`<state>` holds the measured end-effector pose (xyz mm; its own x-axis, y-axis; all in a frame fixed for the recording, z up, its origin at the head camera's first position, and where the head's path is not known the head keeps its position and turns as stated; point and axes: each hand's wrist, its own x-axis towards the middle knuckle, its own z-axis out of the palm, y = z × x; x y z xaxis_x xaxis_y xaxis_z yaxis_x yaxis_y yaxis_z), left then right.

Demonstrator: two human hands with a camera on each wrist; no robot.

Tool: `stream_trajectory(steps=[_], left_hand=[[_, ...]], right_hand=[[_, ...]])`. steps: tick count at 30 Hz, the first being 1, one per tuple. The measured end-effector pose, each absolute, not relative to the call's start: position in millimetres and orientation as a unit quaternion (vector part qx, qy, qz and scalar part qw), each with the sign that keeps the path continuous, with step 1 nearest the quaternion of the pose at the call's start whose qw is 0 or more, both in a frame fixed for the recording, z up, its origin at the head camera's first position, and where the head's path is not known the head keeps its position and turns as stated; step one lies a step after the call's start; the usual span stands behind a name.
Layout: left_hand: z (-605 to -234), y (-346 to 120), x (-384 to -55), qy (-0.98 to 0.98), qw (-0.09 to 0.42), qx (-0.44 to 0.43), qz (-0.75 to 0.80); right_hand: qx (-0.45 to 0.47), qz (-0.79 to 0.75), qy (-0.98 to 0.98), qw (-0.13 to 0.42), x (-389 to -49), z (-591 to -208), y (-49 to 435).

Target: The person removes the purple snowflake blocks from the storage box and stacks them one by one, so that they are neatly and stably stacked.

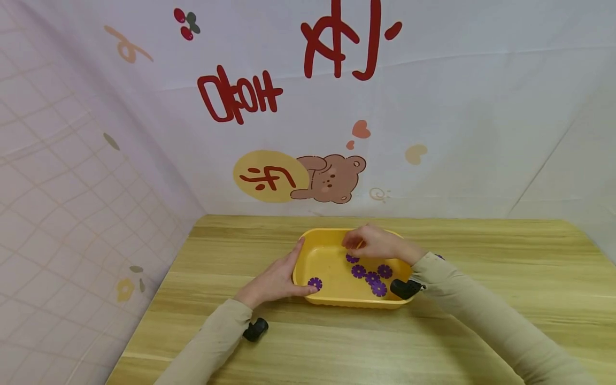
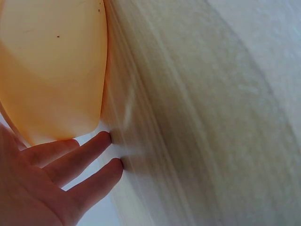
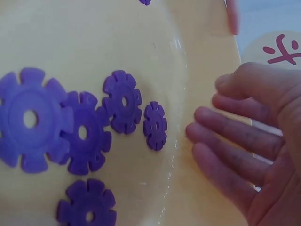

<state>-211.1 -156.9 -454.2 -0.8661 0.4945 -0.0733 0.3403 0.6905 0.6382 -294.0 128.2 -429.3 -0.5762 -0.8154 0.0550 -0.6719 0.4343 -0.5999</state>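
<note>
A yellow plastic tray [image 1: 328, 302] stands on the table. My left hand [image 1: 271, 279] holds it at the left end, the thumb over the front rim beside a purple snowflake disc [image 1: 315, 283]. In the left wrist view, the other fingers [image 2: 77, 162] lie spread along the tray's outer wall. Inside, toward the right, several purple snowflake discs [image 1: 358, 271] lie flat, some overlapping. Over the tray's far side my right hand [image 1: 372, 243] hovers above one of them. Its loosely bent fingers [image 3: 225, 136] hold nothing in the right wrist view.
The wood-patterned table [image 1: 231, 235] reaches back to a printed cloth wall [image 1: 462, 139], with another cloth on the left. Just past the right sleeve, a bit of another purple disc [image 1: 439, 256] shows on the table. Dark wrist cameras [image 1: 256, 329] sit on both wrists.
</note>
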Motion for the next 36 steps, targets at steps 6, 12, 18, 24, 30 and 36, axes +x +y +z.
stream_trajectory(steps=[6, 12, 18, 24, 30, 36], left_hand=[[-455, -158, -212, 0.910, 0.119, 0.232, 0.322], [-454, -157, -212, 0.910, 0.123, 0.228, 0.324], [-454, -157, -212, 0.909, 0.119, 0.231, 0.328], [-454, -157, -212, 0.909, 0.117, 0.235, 0.323], [-454, -156, -212, 0.909, 0.122, 0.230, 0.325], [-456, -157, -212, 0.908, 0.122, 0.232, 0.327]], right_hand=[[-0.426, -0.284, 0.846, 0.149, -294, -431, 129], [-0.431, -0.289, 0.838, 0.169, -293, -435, 131], [-0.448, -0.284, 0.830, 0.170, -293, -440, 125], [-0.446, -0.305, 0.817, 0.202, -293, -444, 115], [-0.440, -0.333, 0.805, 0.218, -292, -447, 114], [-0.437, -0.328, 0.813, 0.201, -291, -447, 119]])
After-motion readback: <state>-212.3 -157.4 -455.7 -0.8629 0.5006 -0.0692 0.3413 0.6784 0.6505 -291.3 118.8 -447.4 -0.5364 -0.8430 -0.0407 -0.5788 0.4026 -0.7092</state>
